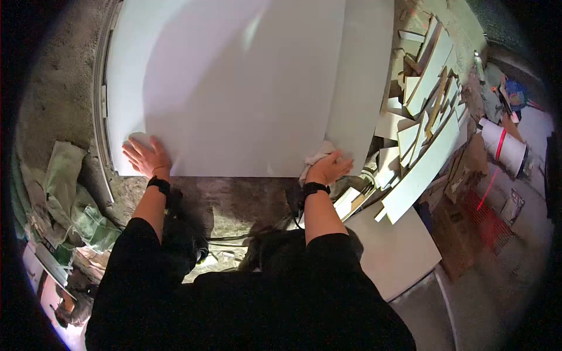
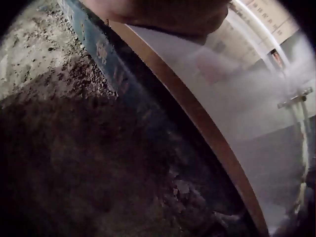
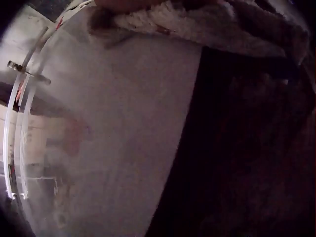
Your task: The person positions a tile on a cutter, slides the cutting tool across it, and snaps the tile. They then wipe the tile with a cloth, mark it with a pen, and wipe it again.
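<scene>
A large white panel [image 1: 257, 88] lies flat before the person; its brown edge [image 2: 197, 113] shows in the left wrist view. My left hand [image 1: 147, 158] rests on its near left corner, fingers spread. Near the right corner, my right hand [image 1: 329, 168] lies over a crumpled whitish cloth [image 1: 316, 154], thumb side on it; whether the fingers curl round it is hard to tell. In the right wrist view the cloth [image 3: 197, 27] bunches under the hand on the panel's glossy surface [image 3: 118, 98].
Offcut strips [image 1: 427, 140] are heaped right of the panel, beside a pale board [image 1: 398, 251] on the floor. Green-grey sacks [image 1: 64, 181] lie at the left. A white bucket [image 1: 503, 147] lies far right. Cables cross the floor near the legs.
</scene>
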Tool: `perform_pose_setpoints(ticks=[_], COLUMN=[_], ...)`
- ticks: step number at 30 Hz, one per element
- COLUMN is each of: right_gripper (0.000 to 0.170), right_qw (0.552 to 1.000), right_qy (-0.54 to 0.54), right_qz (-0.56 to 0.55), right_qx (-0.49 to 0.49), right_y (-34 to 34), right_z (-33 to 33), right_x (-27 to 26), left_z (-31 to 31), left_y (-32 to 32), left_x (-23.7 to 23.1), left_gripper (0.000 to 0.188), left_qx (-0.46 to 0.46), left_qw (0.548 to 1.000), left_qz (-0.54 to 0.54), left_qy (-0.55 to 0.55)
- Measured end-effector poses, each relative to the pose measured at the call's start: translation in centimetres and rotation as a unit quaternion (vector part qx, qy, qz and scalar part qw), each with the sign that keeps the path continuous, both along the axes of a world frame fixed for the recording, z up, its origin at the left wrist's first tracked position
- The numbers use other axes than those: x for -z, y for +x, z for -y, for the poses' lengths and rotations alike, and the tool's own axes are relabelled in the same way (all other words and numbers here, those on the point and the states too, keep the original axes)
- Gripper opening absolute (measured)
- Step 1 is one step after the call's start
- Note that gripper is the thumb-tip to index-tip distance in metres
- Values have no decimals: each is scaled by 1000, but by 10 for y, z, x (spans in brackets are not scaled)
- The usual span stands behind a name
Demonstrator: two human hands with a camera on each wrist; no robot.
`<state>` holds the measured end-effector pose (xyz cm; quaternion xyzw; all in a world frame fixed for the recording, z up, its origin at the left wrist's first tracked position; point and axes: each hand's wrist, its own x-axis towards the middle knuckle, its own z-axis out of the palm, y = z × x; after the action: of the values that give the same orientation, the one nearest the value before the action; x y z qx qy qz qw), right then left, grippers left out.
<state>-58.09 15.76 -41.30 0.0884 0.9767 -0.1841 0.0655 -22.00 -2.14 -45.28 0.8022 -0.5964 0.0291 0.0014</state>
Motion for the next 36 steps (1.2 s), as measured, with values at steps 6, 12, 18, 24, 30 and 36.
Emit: perform_pose_setpoints(ticks=[6, 12, 18, 24, 30, 36], right_gripper=[62, 62, 59, 53, 52, 56], right_qw=[992, 983, 980, 983, 621, 573], right_qy=[-38, 22, -55, 18, 623, 643], right_qz=[3, 34, 1, -109, 375, 388], right_qx=[123, 179, 189, 148, -292, -327], right_y=[1, -1, -10, -12, -23, -24], right_z=[3, 15, -9, -32, 18, 24], right_x=[5, 1, 31, 68, 3, -29], left_z=[-3, 0, 3, 2, -1, -21], left_y=[1, 3, -3, 7, 12, 24], left_x=[2, 2, 0, 8, 9, -5], left_gripper=[70, 70, 72, 73, 73, 74], left_qx=[11, 10, 4, 14, 51, 33], left_qw=[1000, 1000, 999, 1000, 998, 997], left_qz=[0, -8, -27, -15, -18, -67], left_qy=[-14, 3, 23, 20, 38, 17])
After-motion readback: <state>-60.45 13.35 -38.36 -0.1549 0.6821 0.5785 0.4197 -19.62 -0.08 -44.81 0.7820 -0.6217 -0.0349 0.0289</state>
